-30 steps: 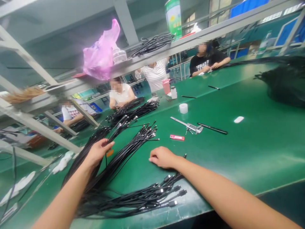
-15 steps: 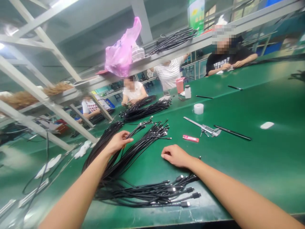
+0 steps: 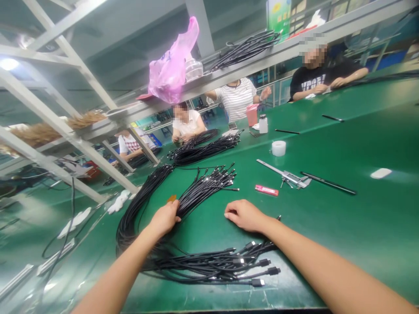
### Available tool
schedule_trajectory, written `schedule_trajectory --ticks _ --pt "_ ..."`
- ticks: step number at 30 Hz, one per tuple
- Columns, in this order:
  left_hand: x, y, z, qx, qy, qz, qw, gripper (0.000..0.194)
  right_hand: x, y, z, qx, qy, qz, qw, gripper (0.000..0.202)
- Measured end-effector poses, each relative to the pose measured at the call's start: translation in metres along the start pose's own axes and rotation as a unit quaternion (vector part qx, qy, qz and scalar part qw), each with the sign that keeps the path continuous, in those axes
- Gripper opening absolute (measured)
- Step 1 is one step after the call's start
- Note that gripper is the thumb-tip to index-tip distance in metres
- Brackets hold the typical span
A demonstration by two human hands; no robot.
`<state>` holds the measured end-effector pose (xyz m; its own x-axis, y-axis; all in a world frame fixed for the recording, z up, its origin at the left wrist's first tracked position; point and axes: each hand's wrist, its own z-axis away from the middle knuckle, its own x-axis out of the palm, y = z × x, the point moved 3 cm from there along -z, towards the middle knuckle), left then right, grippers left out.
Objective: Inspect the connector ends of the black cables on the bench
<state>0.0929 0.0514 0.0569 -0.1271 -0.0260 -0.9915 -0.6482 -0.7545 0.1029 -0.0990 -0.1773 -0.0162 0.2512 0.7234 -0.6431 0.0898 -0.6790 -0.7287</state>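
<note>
While my left hand [image 3: 166, 216] holds the cables [image 3: 201, 192] on the table [image 3: 321, 231] and my right hand [image 3: 246, 215] curls narrow, seemingly empty, I judge from here a hard pull could tangle them where they overlap.

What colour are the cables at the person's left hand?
The cables are black; the head view, the only one here, shows them best.

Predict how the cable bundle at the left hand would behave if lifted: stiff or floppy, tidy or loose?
The cable bundle would probably flop, since similar cables beside it curve round. Its ends may splay, as they already fan out beyond the left hand. One cable might catch, as its tip pokes past the rest.
</note>
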Motion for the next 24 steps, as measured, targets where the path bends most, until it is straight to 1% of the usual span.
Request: schedule_trajectory --ticks 2,4,7,9,11,14,16,19,22,24 --pt "-0.009 -0.003 -0.004 0.001 -0.020 0.020 1.000 0.021 -0.001 -0.001 0.000 -0.001 0.000 -0.001 1.000 0.018" --pt "-0.024 -0.007 -0.007 0.007 -0.045 0.053 0.998 0.019 -0.002 -0.002 0.000 0.000 0.000 -0.001 1.000 0.018" --pt "-0.045 -0.014 -0.006 0.019 -0.074 0.125 0.989 0.028 -0.002 -0.002 0.000 0.003 0.000 -0.002 1.000 0.017" --pt "-0.049 -0.017 -0.004 0.018 -0.078 0.170 0.982 0.032 -0.002 -0.001 -0.001 0.005 0.000 -0.001 1.000 0.017" --pt "-0.045 -0.016 -0.003 0.009 -0.085 0.205 0.975 0.033 -0.001 -0.001 -0.001 0.007 0.000 0.000 1.000 0.017" --pt "-0.031 -0.008 -0.009 -0.009 -0.123 0.230 0.965 0.034 0.000 0.000 -0.001 0.006 -0.003 0.002 1.000 0.017" --pt "-0.023 0.001 -0.018 -0.021 -0.143 0.236 0.961 0.036 0.001 -0.001 -0.001 0.005 -0.003 0.002 1.000 0.017" --pt "-0.016 0.013 -0.036 -0.042 -0.139 0.247 0.958 0.039 0.001 -0.001 0.000 0.006 -0.003 0.004 1.000 0.018" --pt "-0.017 0.016 -0.047 -0.065 -0.133 0.282 0.948 0.043 0.001 -0.002 -0.001 0.005 -0.004 0.005 1.000 0.018" --pt "-0.025 0.012 -0.047 -0.072 -0.138 0.321 0.934 0.044 0.001 -0.001 -0.001 0.004 -0.005 0.005 1.000 0.018"
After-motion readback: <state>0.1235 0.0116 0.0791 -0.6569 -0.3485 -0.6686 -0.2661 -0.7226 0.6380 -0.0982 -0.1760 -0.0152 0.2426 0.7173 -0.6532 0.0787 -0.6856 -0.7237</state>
